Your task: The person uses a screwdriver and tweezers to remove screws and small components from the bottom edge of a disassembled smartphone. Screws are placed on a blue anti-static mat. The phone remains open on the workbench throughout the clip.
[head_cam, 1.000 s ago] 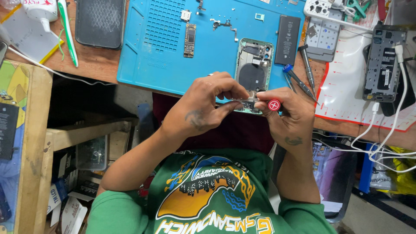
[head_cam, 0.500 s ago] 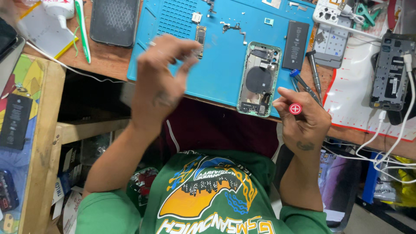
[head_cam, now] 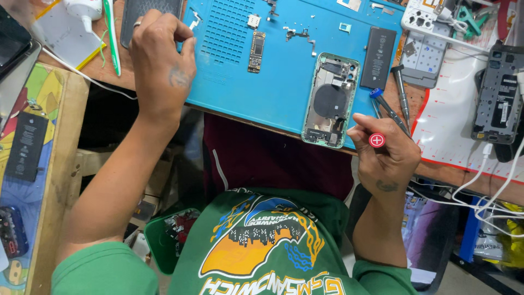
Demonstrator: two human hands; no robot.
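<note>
Blue mat (head_cam: 273,93) covers most of the bench (head_cam: 82,71) here, and the opened phone shell (head_cam: 331,99) lies on it near the front edge, back side down, with its insides showing: a dark round coil in the middle and the camera cutout up top. The right hand (head_cam: 385,155) sits just off the phone's lower right corner, grip closed around a small screwdriver (head_cam: 377,140) with a red cap that has a white cross on it; the shaft is hidden in the fist, so I can't tell where the tip points. The left hand (head_cam: 161,60) is way over at the far left edge of the mat, well apart from the phone, fingers pinched together on a tiny pale part (head_cam: 193,22), too small to tell what it is. Between the two hands on the mat there's a narrow circuit board (head_cam: 256,51), a little flex cable (head_cam: 299,35) and a few small loose bits. A black battery (head_cam: 377,57) lies just right of the phone, and two more screwdrivers (head_cam: 394,104), one with a blue cap, rest at the mat's right edge. Further right is a white mat (head_cam: 453,120) with another dark phone (head_cam: 499,93) and white cables (head_cam: 491,175). A green-handled tool (head_cam: 112,35) lies on the bench left of the left hand.
</note>
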